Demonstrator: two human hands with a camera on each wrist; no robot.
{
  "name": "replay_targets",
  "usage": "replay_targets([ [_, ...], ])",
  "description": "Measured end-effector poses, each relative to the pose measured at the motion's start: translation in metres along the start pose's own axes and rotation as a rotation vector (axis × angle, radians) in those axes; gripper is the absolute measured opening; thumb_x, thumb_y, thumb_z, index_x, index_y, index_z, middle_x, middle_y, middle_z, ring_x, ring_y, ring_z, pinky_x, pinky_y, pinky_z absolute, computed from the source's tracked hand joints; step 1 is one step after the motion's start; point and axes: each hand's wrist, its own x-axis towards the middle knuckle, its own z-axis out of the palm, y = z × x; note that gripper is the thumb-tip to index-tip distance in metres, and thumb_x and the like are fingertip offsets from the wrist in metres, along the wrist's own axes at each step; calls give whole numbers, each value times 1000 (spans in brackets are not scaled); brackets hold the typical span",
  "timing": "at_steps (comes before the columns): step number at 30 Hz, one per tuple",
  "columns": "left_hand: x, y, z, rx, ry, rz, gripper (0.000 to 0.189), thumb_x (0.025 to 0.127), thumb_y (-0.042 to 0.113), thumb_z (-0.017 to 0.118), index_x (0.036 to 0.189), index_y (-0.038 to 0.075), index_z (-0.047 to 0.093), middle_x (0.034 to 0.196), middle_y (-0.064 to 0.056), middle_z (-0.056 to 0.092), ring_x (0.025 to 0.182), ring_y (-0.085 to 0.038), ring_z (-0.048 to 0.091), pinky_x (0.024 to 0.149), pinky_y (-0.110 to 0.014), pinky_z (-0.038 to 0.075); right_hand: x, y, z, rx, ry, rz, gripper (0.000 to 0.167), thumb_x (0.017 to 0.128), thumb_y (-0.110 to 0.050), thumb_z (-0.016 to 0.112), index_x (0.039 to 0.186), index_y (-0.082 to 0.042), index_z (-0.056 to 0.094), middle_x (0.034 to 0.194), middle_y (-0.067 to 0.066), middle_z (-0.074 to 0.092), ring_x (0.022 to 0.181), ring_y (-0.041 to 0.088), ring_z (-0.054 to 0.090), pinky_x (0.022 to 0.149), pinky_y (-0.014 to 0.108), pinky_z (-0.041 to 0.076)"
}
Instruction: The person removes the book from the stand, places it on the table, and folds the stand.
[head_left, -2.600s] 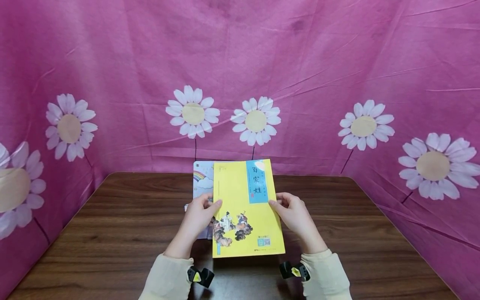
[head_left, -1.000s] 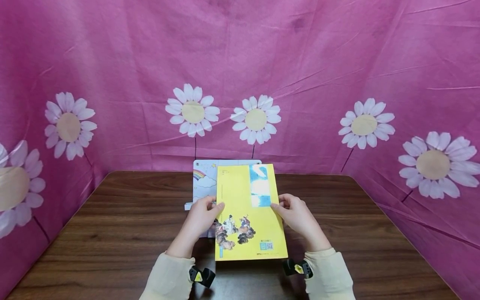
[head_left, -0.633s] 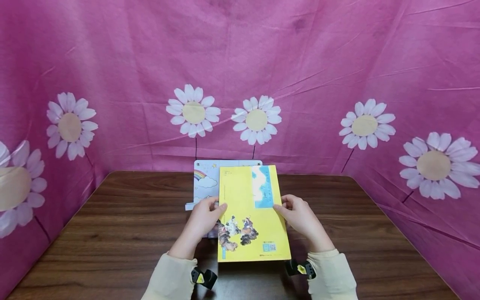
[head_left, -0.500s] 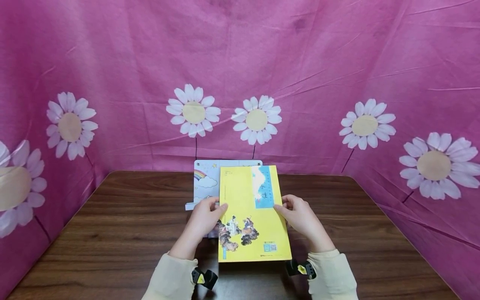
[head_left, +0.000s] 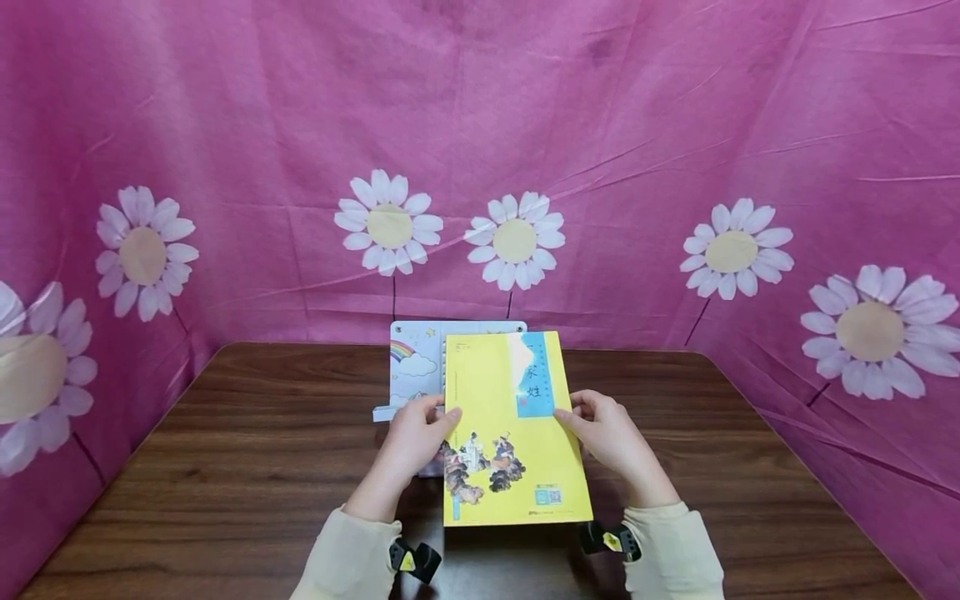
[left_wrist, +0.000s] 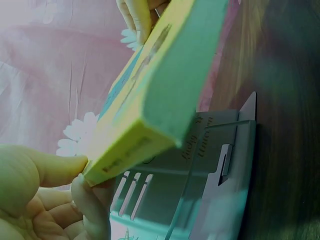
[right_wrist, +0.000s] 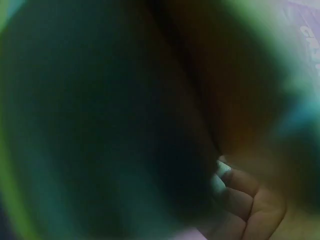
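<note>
Over the brown wood-grain table [head_left: 262, 467], fingers of your left hand [head_left: 411, 437] and right hand [head_left: 613, 433] pinch the yellow rectangular paper book [head_left: 487, 392]: lifted, not set down, before the pale rainbow-printed stand [head_left: 415, 375].

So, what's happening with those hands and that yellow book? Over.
Left hand and right hand gripping opposite edges. Yellow book held up off the table. Book stand behind, partly covered; nothing seen blocking either hand.

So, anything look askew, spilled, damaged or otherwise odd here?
No spill or damage shows. Only white glare on the upper left of the blue panel on the yellow book looks odd, bleaching the print; the right wrist view is too blurred to check.
</note>
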Motion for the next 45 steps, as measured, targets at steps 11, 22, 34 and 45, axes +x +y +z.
replay_targets([
  [11,-2,4,3,-12,-6,-2,37,99,26,61,130,5,63,84,-7,64,58,-18,57,54,-29,50,-4,4,-8,-4,19,-10,39,96,-22,64,124,5,58,88,10,64,73,19,53,58,26,42],
  [22,-3,5,7,-36,-33,-6,41,98,27,62,133,5,61,88,-8,65,61,-17,58,60,-38,56,-14,1,-15,-9,54,-12,40,95,-24,66,122,6,59,87,10,67,77,18,57,66,27,45],
  [34,-7,4,18,-23,-90,24,38,98,29,62,128,7,64,90,-7,69,63,-13,60,56,-30,54,-19,18,-18,5,59,4,39,95,-22,66,120,8,59,86,10,66,75,17,56,62,24,44],
  [45,-11,6,32,-13,-182,68,41,96,26,65,129,3,61,86,-7,62,52,-15,53,51,-35,54,-25,38,-25,29,36,53,42,96,-24,66,122,8,57,89,11,65,69,16,57,56,30,49],
])
